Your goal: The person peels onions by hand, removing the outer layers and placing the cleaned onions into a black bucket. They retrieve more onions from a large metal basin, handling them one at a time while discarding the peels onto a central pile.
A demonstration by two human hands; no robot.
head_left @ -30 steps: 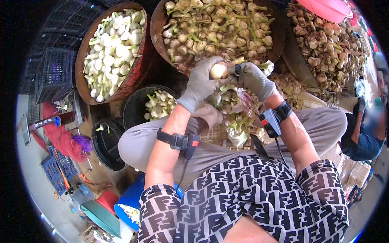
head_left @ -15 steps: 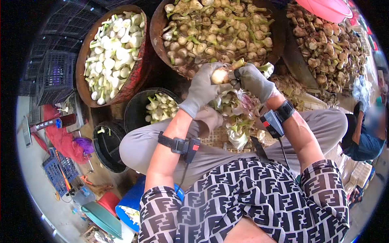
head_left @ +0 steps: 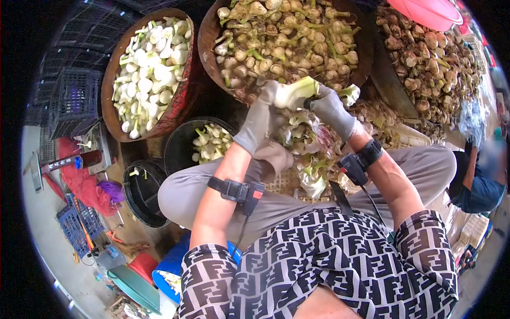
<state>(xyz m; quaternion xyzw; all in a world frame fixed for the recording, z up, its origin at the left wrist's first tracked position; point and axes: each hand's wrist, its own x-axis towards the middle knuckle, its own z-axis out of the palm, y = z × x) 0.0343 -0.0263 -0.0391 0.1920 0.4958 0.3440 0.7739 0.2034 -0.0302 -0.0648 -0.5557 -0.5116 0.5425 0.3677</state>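
A pale garlic bulb with a thick green stem (head_left: pixel 295 93) lies level between my gloved hands. My left hand (head_left: pixel 259 118) is closed around its bulb end. Closed at the stem end is my right hand (head_left: pixel 333 110), with a small dark thing (head_left: pixel 307 104) at its fingertips that I cannot make out. Both hands wear grey gloves. Below them, loose garlic skins and leaves (head_left: pixel 313 143) are heaped on a pale slatted crate (head_left: pixel 284 183) between my legs.
Ahead stands a rusty basin (head_left: pixel 208 48) of wet garlic. Peeled white bulbs fill a red-sided tub (head_left: pixel 183 101) at left. Black buckets (head_left: pixel 169 149) stand by my left knee. Unpeeled garlic (head_left: pixel 425 64) is piled at right, where another person (head_left: pixel 481 181) sits.
The bulb was brownish and is now pale and smooth, its green stem turned toward the right. My left hand has shifted slightly left; my right hand's fingers have changed position.
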